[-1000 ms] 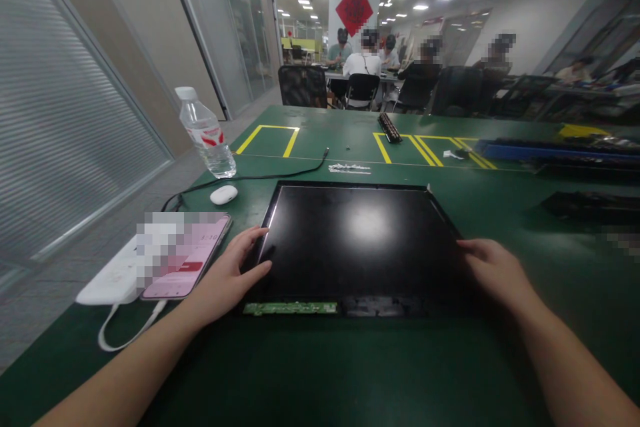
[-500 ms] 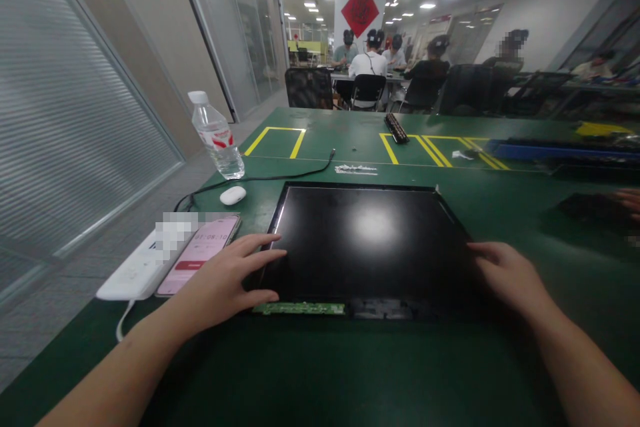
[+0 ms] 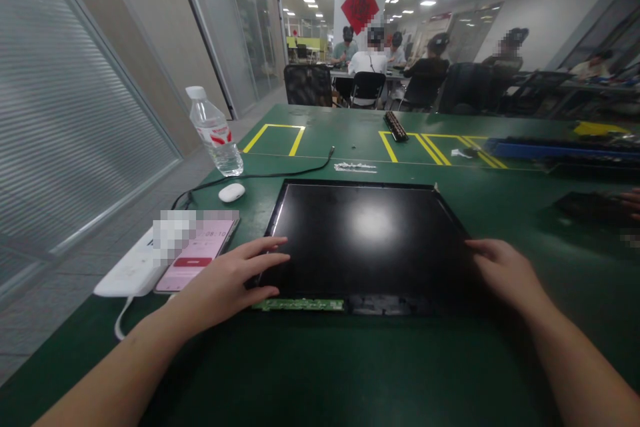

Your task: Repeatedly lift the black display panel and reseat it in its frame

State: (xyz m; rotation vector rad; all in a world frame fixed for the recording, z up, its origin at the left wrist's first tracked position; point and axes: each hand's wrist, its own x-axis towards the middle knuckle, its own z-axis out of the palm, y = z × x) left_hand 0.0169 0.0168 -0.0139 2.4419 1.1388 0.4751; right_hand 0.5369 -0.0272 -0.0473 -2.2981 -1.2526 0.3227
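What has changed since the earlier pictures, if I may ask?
The left hand has spread, its thumb shifting nearer the green circuit board along the dark panel's near edge. Another person's hand has come into view at far right. The right hand stays at the panel's right edge.

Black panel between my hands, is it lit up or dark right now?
Dark, it seems: the black panel shows no image, only a pale glare that looks like reflected light.
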